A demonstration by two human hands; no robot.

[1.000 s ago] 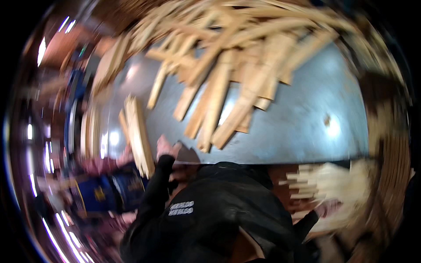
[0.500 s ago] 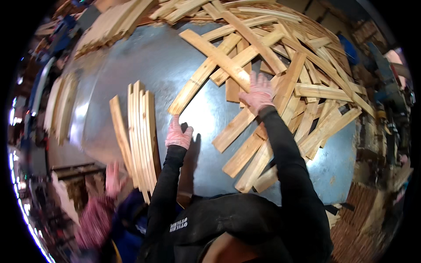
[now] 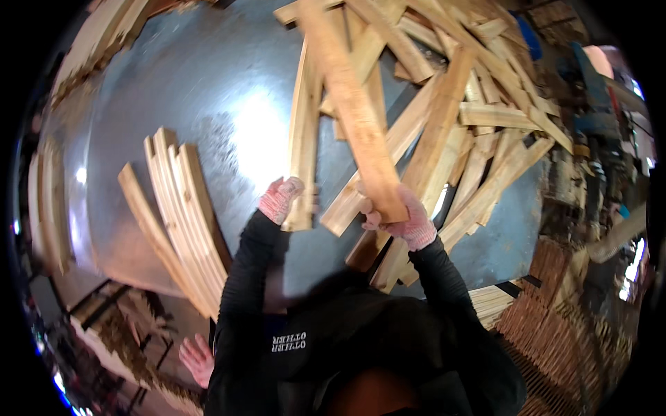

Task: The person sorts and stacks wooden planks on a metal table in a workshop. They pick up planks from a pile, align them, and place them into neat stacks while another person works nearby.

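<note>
In a pinkish knit glove, my right hand (image 3: 416, 220) is closed around the near end of a wooden board (image 3: 355, 114). That board is raised at a slant above the pile, its far end reaching toward the top of the view. My left hand (image 3: 279, 199), gloved alike, grips the side of a second wooden board (image 3: 303, 139) near its lower end, with the fingers partly hidden. To the right of both hands lies a loose heap of crossed boards (image 3: 444, 111) on the grey metal table (image 3: 222, 76).
A neat row of boards (image 3: 182, 208) stands at the table's left, with more boards (image 3: 46, 201) beyond. Another person's gloved hand (image 3: 198, 360) is below the table's left edge. Stacked wood (image 3: 548, 312) stands at lower right, long boards (image 3: 97, 41) at upper left.
Both hands have drawn back toward me, each now gripping a board. The right hand has lifted its board over the heap. My view has shifted; the other person's hand appears lower.
</note>
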